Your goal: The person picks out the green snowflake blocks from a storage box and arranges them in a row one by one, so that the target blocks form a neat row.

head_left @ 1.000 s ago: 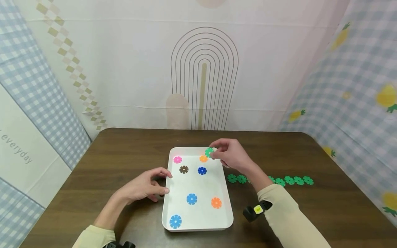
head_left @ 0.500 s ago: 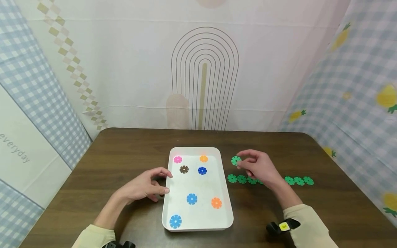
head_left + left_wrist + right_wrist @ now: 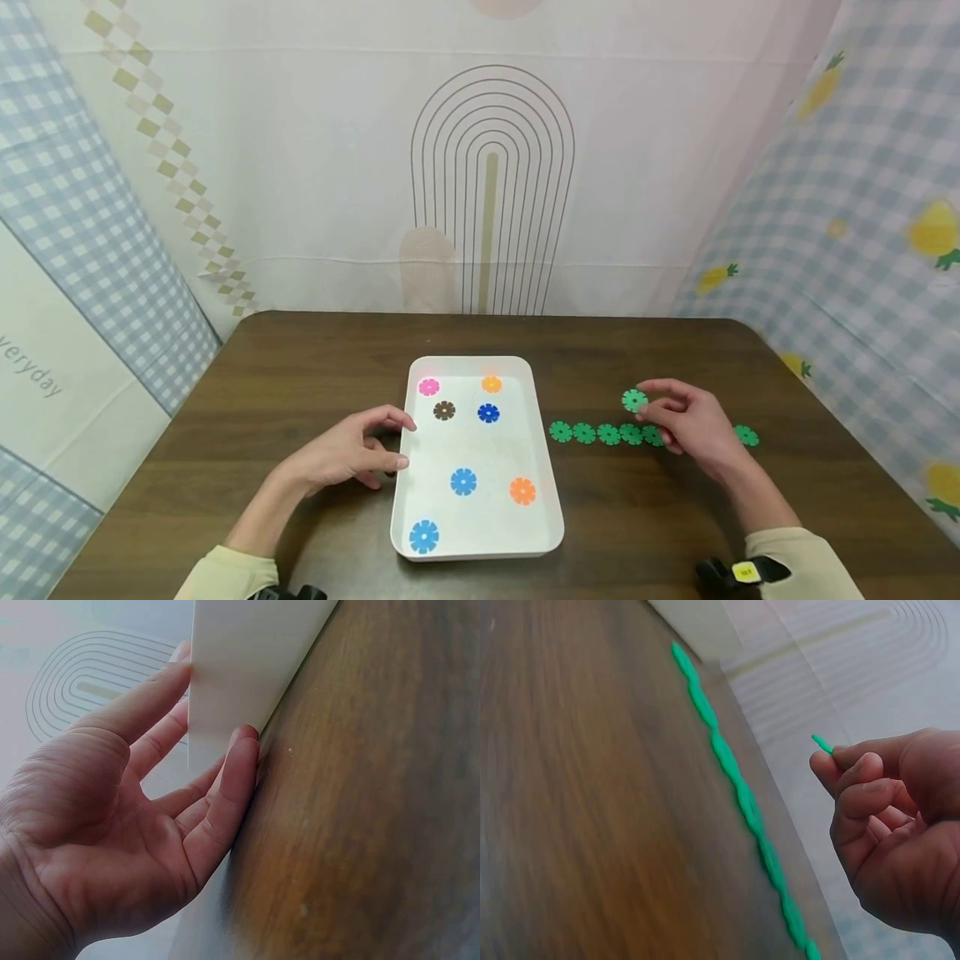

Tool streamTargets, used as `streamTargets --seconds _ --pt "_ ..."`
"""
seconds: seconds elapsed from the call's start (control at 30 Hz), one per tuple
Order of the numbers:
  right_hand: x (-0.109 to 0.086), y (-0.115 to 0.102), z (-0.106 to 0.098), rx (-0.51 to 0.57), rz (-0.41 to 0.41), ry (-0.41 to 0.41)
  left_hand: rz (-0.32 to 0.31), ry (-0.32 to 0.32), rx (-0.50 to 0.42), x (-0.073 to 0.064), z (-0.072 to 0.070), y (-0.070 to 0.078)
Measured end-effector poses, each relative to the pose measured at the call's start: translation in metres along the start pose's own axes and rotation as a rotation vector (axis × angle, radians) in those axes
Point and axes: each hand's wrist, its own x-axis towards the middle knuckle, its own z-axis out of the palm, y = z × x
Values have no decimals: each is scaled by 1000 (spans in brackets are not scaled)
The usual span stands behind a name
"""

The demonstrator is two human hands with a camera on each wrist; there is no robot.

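My right hand pinches a green notched flower-shaped disc between thumb and fingertips, held above the table. In the right wrist view that disc appears edge-on. Below the hand, a row of linked green discs lies on the table, part of it hidden behind the hand. A white rectangular tray stands at the middle. My left hand rests against its left side, fingers spread and slightly bent. From the left wrist view, the fingertips of this hand touch the tray's outer wall.
Several loose discs lie in the tray: a pink one, a brown one, a dark blue one, orange ones and light blue ones. A patterned cloth hangs behind the wooden table.
My right hand has moved right, from above the tray's far right corner to over the green row, with the green disc pinched throughout. The left hand has stayed at the tray.
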Motion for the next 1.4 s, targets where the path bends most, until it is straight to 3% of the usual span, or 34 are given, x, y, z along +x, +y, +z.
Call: streamTargets --seconds 0.6,0.83,1.03,1.4 --pt "-19 52 -71 1 49 199 5 -1 -2 -2 0 1" --pt "-26 68 -96 38 132 300 7 -6 -6 -2 1 1" --pt "-31 78 -110 3 267 427 18 -15 -19 -2 1 1" --pt "-33 88 -119 -15 361 469 13 -13 -18 -5 -3 3"
